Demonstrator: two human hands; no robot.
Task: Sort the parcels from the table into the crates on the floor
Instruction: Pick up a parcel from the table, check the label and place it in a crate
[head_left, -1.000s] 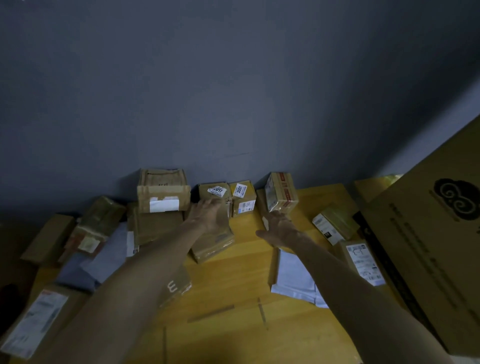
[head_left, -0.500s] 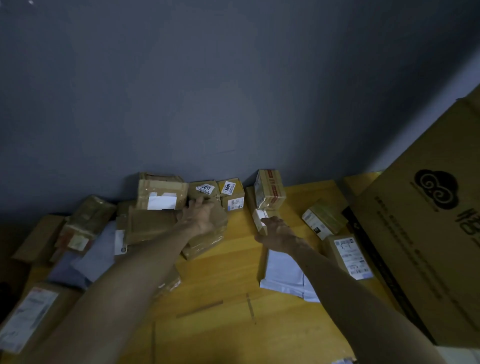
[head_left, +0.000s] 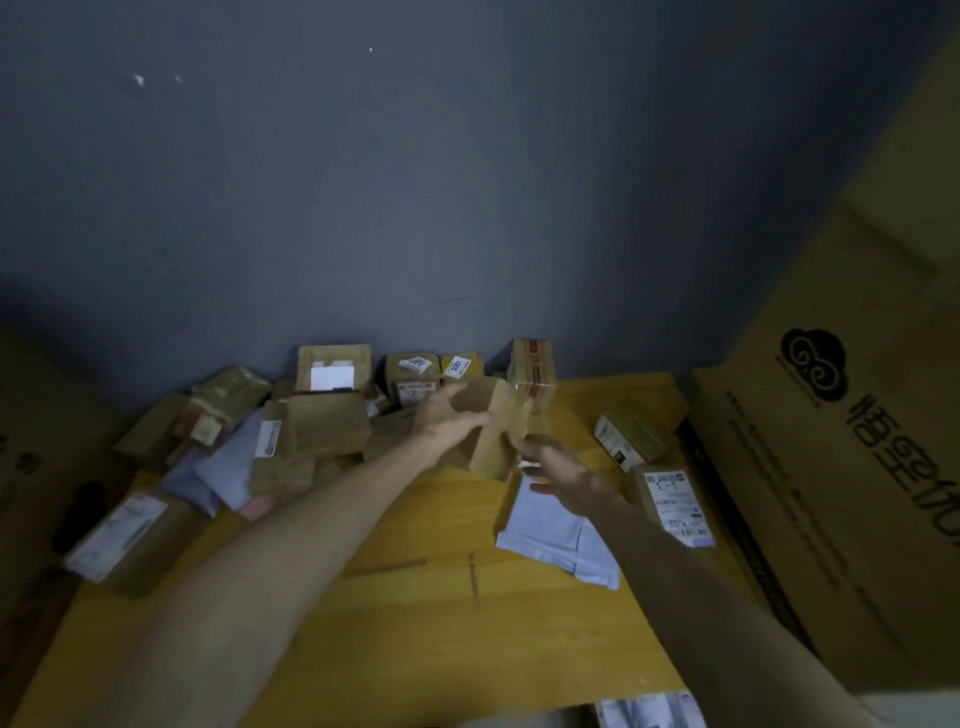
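Left hand (head_left: 447, 421) grips brown parcel (head_left: 493, 426), fingers curled round its near face, held above the table (head_left: 415, 623). Right hand (head_left: 563, 467) just beneath parcel, fingers loosely spread; contact unclear.

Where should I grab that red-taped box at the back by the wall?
Take the red-taped box by its two side faces, coming down from above. It stands upright, taller than wide, with the wall close behind and the labelled box near its left, so the top is the free approach.
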